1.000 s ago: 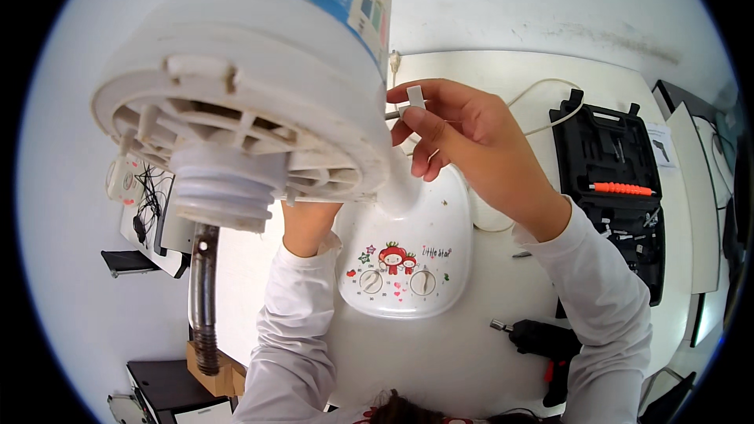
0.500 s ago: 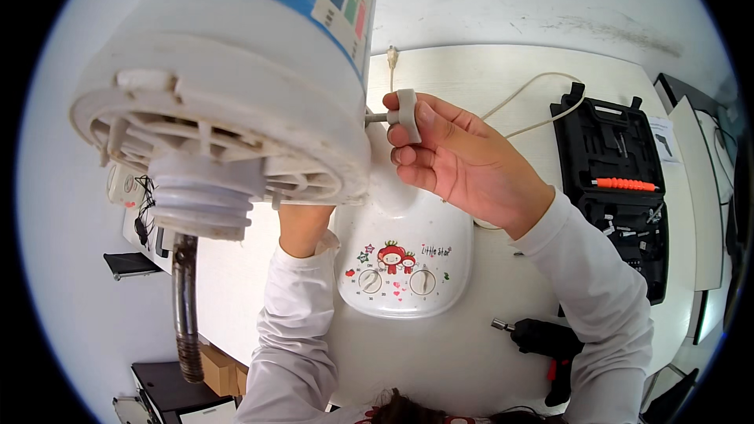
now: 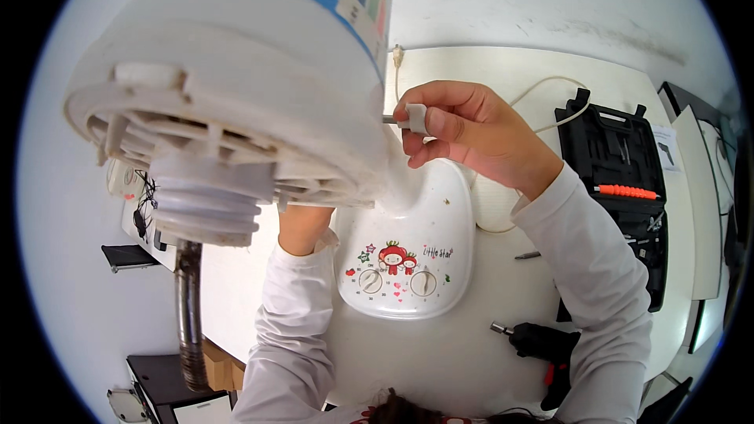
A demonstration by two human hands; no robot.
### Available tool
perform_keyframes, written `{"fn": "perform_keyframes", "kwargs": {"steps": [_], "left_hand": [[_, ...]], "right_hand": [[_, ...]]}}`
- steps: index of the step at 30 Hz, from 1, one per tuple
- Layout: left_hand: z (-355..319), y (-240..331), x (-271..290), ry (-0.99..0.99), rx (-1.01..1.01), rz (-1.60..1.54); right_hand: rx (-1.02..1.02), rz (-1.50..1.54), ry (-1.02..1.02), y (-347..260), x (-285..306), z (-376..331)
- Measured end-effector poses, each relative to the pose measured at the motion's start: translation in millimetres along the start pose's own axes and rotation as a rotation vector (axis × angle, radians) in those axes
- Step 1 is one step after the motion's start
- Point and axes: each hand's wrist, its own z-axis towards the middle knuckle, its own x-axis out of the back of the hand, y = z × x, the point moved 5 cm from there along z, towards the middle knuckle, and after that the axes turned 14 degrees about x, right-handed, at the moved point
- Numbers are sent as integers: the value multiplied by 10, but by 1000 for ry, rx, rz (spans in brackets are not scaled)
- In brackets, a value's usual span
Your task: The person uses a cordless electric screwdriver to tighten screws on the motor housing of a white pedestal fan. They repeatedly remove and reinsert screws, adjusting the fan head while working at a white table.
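Observation:
The white motor head (image 3: 236,71) of a fan fills the upper left, with a blue label, a ribbed white collar underneath and a steel shaft (image 3: 188,306) hanging from it. My right hand (image 3: 487,137) pinches a pale grey wing knob (image 3: 416,118) between thumb and fingers. From the knob a metal rod runs to the side of the motor head. Behind the head is my left hand (image 3: 305,228); only its wrist and heel show, its fingers are hidden. Below stands the white fan base (image 3: 404,298) with two dials and cartoon strawberry prints.
On the table's right (image 3: 471,345) lie a black and red power screwdriver (image 3: 542,345) and a dark pointed piece (image 3: 528,255). An open black tool case (image 3: 609,122) holds an orange flexible shaft (image 3: 626,191). A cream power cord (image 3: 542,90) winds along the back.
The wing knob has turned in my right hand, and the fingers have curled closer round it. The hand, knob and motor head have shifted slightly right in the picture.

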Motion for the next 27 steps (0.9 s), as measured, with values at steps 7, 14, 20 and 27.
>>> {"fn": "perform_keyframes", "kwargs": {"steps": [7,14,20,27], "left_hand": [[5,-15,-1,5,44,-33],[-16,82,-27,-1,179,-291],[-15,192,-44,27,184,-332],[6,353,-7,-217,16,-476]], "right_hand": [[47,-345,-363,-301,-4,210],[-39,-487,-434,-407,-88,300],[-43,-289,-237,-268,-23,191],[-40,-382,-80,-153,-39,66]]}}
